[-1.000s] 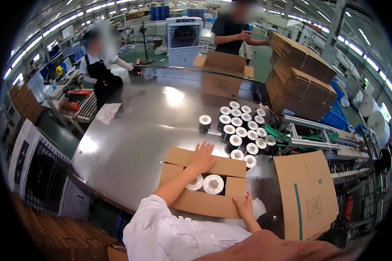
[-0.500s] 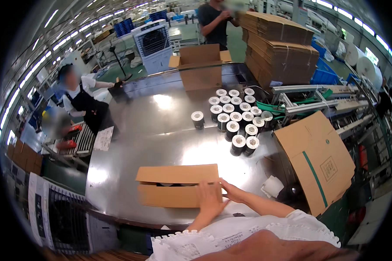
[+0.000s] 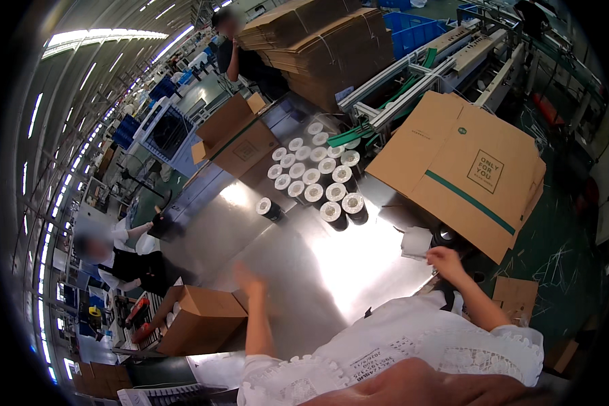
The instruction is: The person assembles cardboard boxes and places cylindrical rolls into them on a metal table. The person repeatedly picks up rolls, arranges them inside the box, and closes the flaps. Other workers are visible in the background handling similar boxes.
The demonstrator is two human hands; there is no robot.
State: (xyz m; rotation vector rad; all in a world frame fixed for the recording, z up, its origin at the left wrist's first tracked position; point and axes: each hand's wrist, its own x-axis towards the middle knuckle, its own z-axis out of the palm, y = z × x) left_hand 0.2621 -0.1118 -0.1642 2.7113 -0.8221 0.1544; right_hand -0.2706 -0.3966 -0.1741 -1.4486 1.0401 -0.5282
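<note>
My left hand (image 3: pixel 250 279) is stretched over the steel table (image 3: pixel 240 233), smeared by motion. To its left a brown carton (image 3: pixel 206 318) stands at the table's left side, by the roller conveyor. A few pale round ends show at its left side. My right hand (image 3: pixel 446 264) is at the right edge of the table, its fingers curled together against a stack of white sheets (image 3: pixel 416 241); anything between the fingertips is too small to tell. Ahead stand several dark spools (image 3: pixel 343 176) with white round ends, grouped, and one single spool (image 3: pixel 264 207) apart from them.
An open carton (image 3: pixel 245 147) stands at the table's far edge. Flattened cartons (image 3: pixel 453 162) lie at the right, beside a metal rail frame (image 3: pixel 402 91). Bundled cardboard (image 3: pixel 338 51) is piled at the back. One person stands at the left, another behind the table.
Both hands have left the carton that was before me. That carton now appears at the left. My right hand has gone to the white sheets, and the view has turned.
</note>
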